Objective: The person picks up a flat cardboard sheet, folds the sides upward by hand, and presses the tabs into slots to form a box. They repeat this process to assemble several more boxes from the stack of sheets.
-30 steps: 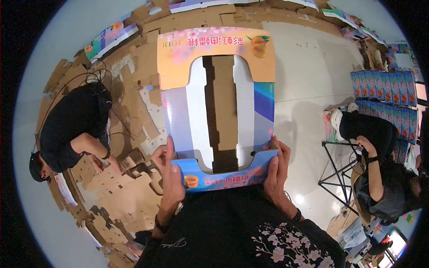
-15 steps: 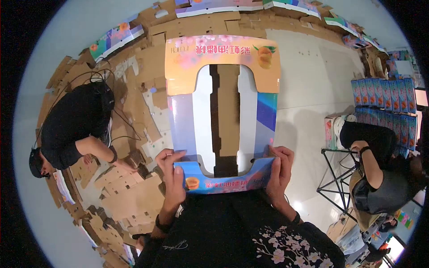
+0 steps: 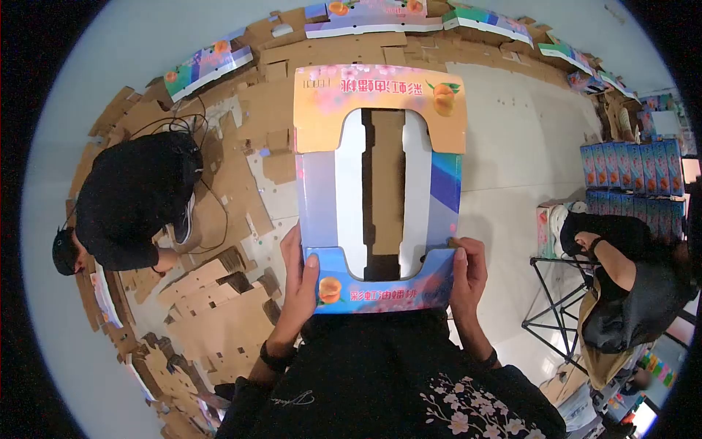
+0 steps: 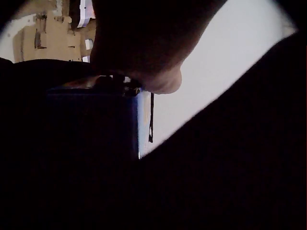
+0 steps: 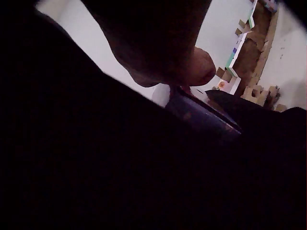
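A printed cardboard fruit box [image 3: 319,197] is held up in front of my body in the head view. Its top has an orange far flap [image 3: 380,84] and a blue near flap [image 3: 431,289], with a long opening showing a white and brown inside. My left hand [image 3: 296,282] grips the near left corner, thumb on the blue flap and fingers along the side. At the near right corner my right hand [image 3: 469,282] holds it the same way. Both wrist views are mostly dark; a thumb lies at the box edge [image 4: 143,120] in the left one.
Flattened cardboard [image 3: 227,322] covers the floor at left, where a person in black [image 3: 139,197] bends down. Someone sits at right beside a black folding stool frame [image 3: 556,300]. Stacked printed boxes [image 3: 632,168] stand behind them. More printed boxes [image 3: 373,18] line the far wall.
The near blue flap has come down flatter, closing the gaps at its corners. My left fingers have slid from the top edge down along the side. The box sits farther right in view.
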Action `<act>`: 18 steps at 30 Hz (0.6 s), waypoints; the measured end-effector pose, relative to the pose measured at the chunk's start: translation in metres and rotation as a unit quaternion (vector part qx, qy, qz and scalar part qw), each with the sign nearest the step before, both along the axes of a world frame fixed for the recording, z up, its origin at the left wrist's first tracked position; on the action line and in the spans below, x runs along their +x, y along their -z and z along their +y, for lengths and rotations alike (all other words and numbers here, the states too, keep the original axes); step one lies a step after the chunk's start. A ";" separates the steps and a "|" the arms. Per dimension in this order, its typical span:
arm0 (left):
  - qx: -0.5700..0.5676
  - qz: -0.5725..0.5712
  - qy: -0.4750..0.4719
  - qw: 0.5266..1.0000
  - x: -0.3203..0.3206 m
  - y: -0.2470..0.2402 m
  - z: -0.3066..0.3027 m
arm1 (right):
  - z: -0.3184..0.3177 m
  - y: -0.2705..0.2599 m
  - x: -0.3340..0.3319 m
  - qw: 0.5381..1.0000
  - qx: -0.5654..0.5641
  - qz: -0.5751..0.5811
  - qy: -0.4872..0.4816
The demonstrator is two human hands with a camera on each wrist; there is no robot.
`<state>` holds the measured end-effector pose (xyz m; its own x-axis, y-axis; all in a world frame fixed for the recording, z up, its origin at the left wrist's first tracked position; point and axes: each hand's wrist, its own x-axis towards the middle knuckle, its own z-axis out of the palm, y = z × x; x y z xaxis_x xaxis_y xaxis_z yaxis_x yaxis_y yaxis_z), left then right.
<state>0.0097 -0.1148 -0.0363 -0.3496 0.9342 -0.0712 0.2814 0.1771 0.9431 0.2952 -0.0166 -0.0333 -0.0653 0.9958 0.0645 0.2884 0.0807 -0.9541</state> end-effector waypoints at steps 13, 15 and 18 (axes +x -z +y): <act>-0.002 -0.029 0.027 0.999 -0.012 0.001 -0.004 | -0.002 -0.020 0.014 0.983 0.017 -0.154 -0.095; -0.004 -0.033 0.028 0.999 -0.012 0.002 -0.006 | 0.001 -0.014 0.019 0.990 0.009 -0.087 -0.112; -0.006 -0.054 0.031 0.998 -0.014 0.003 -0.006 | 0.009 0.012 0.019 0.993 0.027 0.059 -0.100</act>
